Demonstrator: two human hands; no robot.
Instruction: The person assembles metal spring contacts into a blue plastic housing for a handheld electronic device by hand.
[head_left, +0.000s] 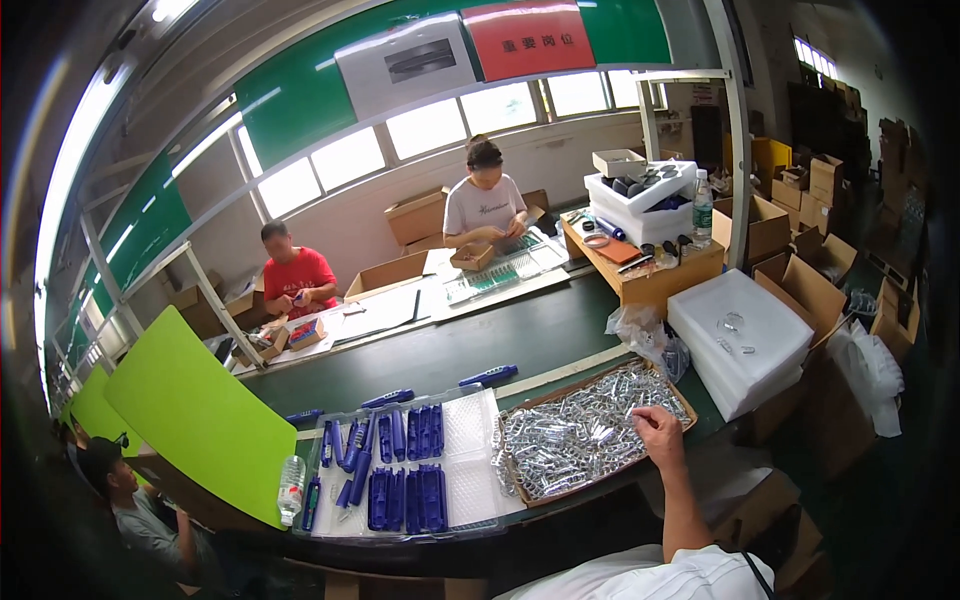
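Note:
My right hand (661, 437) reaches over the right side of a shallow cardboard box (688, 408) heaped with small shiny silver parts (570, 440). Its thumb and fingertips are pinched together just above the heap; whatever they hold is too small to make out. My left hand is out of sight. Left of the box lies a clear plastic tray (470, 440) with blue plastic housing shells (426, 497) in rows. Several slimmer blue pieces (355, 445) lie at its left end.
Finished-looking blue devices (488, 375) lie on the dark green conveyor (450, 350). A clear bottle (290, 490) stands by a lime-green panel (190, 400). White foam boxes (740, 340) are stacked at right. Two people (487, 200) work across the belt; another person (135, 500) is at lower left.

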